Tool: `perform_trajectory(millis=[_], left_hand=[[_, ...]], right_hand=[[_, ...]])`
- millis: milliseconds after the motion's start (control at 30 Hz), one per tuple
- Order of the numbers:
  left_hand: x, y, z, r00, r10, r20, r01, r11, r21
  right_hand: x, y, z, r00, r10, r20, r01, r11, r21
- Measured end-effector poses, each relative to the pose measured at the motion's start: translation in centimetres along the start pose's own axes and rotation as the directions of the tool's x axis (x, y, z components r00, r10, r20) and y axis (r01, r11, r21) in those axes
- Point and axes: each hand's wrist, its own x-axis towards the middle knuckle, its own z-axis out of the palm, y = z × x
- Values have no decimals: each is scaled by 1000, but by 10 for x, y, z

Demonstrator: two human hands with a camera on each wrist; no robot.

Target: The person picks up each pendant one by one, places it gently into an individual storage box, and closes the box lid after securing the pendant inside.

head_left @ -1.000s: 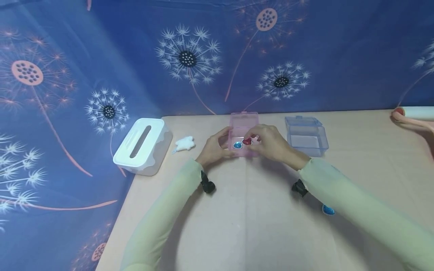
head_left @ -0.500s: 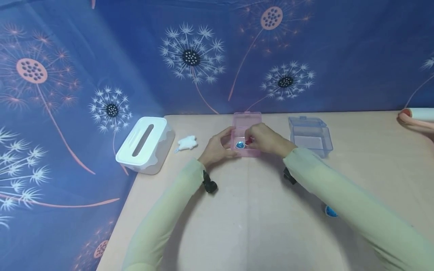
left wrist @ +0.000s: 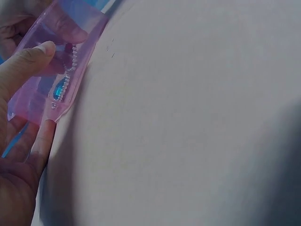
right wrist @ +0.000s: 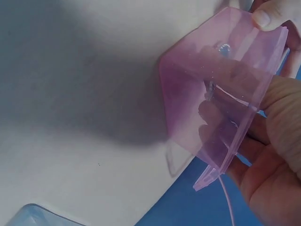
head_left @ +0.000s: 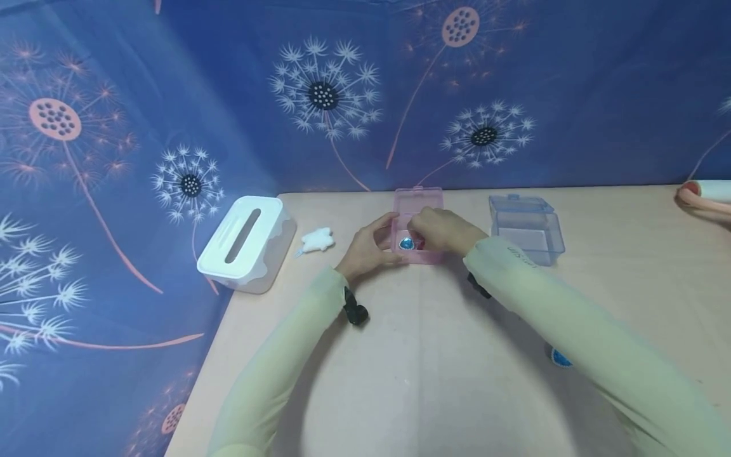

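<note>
A small clear pink box (head_left: 425, 256) stands on the table with its lid (head_left: 419, 198) raised at the back. My left hand (head_left: 368, 249) grips its left side, thumb (left wrist: 29, 60) on the rim and fingers (left wrist: 43, 143) under the corner. My right hand (head_left: 442, 230) reaches down into the box, and a red gem (head_left: 419, 244) shows at its fingertips. A blue gem (head_left: 406, 244) lies inside beside it, seen again as the blue gem (left wrist: 59, 90) through the wall. In the right wrist view my fingers (right wrist: 275, 101) show behind the pink box (right wrist: 207, 80).
A clear blue box (head_left: 526, 230) with its lid up stands right of the pink one. A white tissue box (head_left: 245, 244) and a white wad (head_left: 316, 241) lie to the left. Another blue gem (head_left: 560, 359) rests under my right forearm. A white roll (head_left: 708, 190) lies at the far right.
My right hand has carried the red gem from above the box's front rim down into the box. The left hand has kept its grip on the box.
</note>
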Motion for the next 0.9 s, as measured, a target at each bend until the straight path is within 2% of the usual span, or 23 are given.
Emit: perform_trajectory(millis=[133,300,500,567,700,900], left_hand=[[1,2,1,1000,8,-2,-8,1000,30],[1,4,3,1000,-1,-2,1,1000,26],[-9,29,4,999,-11,34,11,1000,14],[-10,32,4,999,-8,43,7,1000,15],[-7,23,3,999,3,42,-3,1000,-7],[0,4,-1,999,48,21,-47,997,-58]], right_hand=[[-2,0,0,1000,6,8,-6,1000,-14],[-1,2,1,1000,-2,23,2,1000,-2],[-3,6,1,999,-29,28,28,999,26],[-4,8,1,999,-43,22,42,998,41],[-7,12,-1,997,-74,-15,75,992,104],[-25,11,-15,992,-40,-122,66,974,219]])
